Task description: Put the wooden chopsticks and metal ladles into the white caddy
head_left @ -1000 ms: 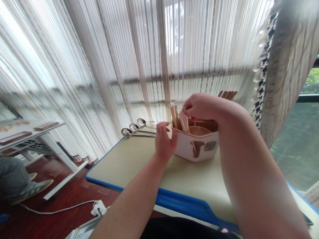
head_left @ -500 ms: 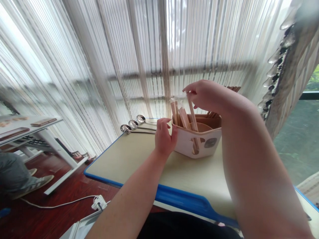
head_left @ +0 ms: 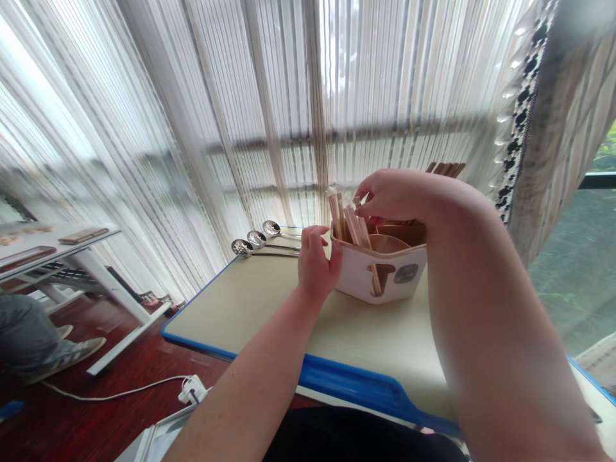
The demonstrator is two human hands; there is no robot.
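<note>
A white utensil holder (head_left: 356,276) with brown compartments stands on the table, and my left hand (head_left: 317,260) grips its left side, thumb at the front wall. Several wrapped disposable chopsticks (head_left: 355,228) stand slanted in its left part, their clear plastic ends sticking up. My right hand (head_left: 382,196) is bent over the holder, fingers closed near the top of the wrapped chopsticks; the pinch is partly hidden by the hand. Through the cutout in the front wall, chopstick lengths show. Darker brown chopsticks (head_left: 445,169) rise behind my right forearm.
Three metal ladles (head_left: 257,240), at least one slotted, lie at the table's far left corner. The pale table (head_left: 250,301) has a blue edge. Another white table (head_left: 86,253) stands left, a person's leg and shoe (head_left: 72,354) beneath it. A power strip (head_left: 192,389) lies below.
My right hand has moved down toward the holder, lowering the wrapped chopsticks in among the others. The left hand stays on the holder's side.
</note>
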